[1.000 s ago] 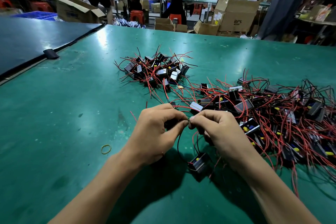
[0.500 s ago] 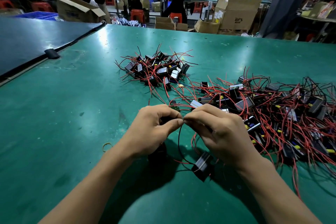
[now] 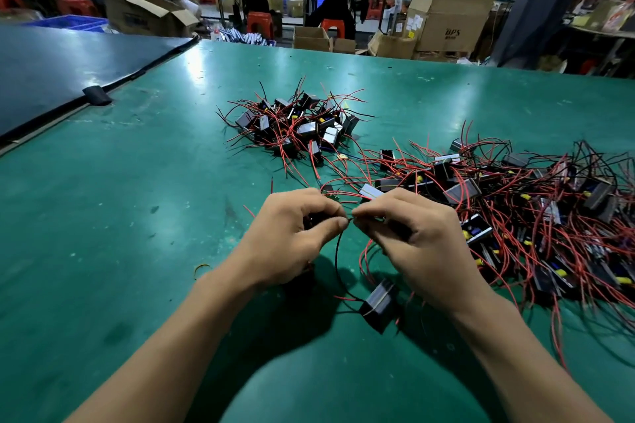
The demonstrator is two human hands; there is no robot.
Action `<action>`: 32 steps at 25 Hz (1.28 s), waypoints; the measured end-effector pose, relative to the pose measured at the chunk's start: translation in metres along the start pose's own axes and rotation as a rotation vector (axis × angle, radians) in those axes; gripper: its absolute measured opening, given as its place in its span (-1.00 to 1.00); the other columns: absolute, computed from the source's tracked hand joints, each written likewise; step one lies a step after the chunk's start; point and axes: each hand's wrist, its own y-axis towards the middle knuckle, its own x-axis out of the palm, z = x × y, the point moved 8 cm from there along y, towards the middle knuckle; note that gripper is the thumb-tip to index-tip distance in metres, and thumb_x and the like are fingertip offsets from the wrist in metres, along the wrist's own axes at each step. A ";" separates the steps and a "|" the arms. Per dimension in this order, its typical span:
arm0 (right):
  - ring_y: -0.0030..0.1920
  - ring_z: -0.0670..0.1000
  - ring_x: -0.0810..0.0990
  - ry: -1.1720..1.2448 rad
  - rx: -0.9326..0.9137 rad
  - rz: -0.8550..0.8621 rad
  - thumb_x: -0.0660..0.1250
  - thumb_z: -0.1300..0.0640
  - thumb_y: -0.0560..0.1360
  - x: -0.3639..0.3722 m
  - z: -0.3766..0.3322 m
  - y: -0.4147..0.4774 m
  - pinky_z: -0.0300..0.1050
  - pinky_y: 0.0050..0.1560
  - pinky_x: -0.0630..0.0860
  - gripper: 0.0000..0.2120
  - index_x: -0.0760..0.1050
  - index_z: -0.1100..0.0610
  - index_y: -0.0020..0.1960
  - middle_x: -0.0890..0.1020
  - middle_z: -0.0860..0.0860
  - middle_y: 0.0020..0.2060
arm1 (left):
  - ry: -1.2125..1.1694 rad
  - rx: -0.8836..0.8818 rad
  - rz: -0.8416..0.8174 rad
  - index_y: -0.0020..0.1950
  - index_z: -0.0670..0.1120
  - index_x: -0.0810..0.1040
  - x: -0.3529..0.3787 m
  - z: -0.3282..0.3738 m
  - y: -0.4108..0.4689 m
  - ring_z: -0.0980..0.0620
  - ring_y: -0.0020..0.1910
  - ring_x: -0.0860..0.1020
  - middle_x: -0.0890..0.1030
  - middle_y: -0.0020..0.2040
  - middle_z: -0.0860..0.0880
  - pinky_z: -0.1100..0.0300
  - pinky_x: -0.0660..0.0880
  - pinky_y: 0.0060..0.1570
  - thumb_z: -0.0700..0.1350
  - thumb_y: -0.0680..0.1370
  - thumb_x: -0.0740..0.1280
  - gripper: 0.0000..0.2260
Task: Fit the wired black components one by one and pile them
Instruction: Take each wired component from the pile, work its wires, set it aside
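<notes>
- The green table (image 3: 137,216), scuffed and spotted, carries everything
- Beyond the left hand (image 3: 292,237), well apart: a small pile of wired black components (image 3: 295,127)
- Right of the right hand (image 3: 419,244), reaching just beside it: a larger tangle of components (image 3: 532,209) with red and black leads
- Below the right hand, near its wrist: a lone component (image 3: 378,306) lying tilted, its black wire (image 3: 338,261) rising to both hands' fingertips
- Left of the left wrist: what looks like a yellow rubber band (image 3: 201,268), partly hidden
- Far to the left: a dark sheet (image 3: 68,69), with a black strip (image 3: 97,95) at its edge
</notes>
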 end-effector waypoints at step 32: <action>-0.54 -0.12 0.49 0.295 0.459 -0.049 0.39 0.20 0.57 0.005 0.012 -0.006 -0.36 -0.45 0.40 -0.91 0.61 0.03 -0.06 0.57 -0.18 -0.45 | -0.224 -0.204 0.327 0.19 -0.05 0.61 -0.034 -0.028 -0.001 0.04 0.02 0.63 0.68 0.00 -0.03 0.17 0.57 0.05 -0.14 0.61 0.31 -0.82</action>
